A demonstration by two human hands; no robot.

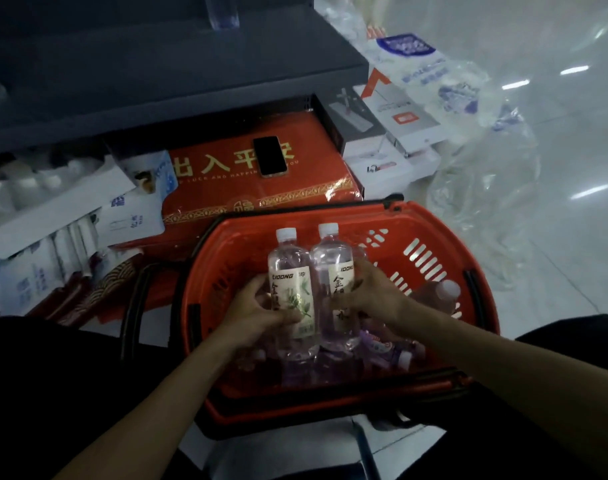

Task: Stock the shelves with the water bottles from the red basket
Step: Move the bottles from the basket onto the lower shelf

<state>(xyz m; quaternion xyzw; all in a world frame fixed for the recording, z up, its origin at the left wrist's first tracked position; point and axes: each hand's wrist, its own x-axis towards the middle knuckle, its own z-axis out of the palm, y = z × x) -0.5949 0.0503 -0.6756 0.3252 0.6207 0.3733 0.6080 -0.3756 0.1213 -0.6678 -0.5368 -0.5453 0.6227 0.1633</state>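
Red basket (392,230) is parked right in front of you, just this side of the red gift box (219,199) with a phone (270,155) lying on it, and you're at the pick-up step: one water bottle in each hand, both held just above the pile in the basket. Your left hand (257,315) has its fingers and thumb wrapped round the label of the left bottle (290,268). Your right hand (371,296) is curled round the label of the right bottle (332,261) the same way, so neither palm is spread. The two bottles sit side by side, touching or as good as. Both have their white caps pointing away from you, toward the dark shelf (178,74), with their bases down by the rest of the load. The long axis runs base to cap, more or less upright and leaning a bit forward, though with the camera looking down I can't say how much. More bottles (446,291) lie on their sides in the basket, so I'd say the job is far from done. Next move, I reckon: lift both clear of the rim, carry them over the gift box and stand them on the shelf board, caps up. Mind the shelf's front edge, and what looks like a clear bottle (223,13) at the back of the shelf; set yours beside it, not into it.
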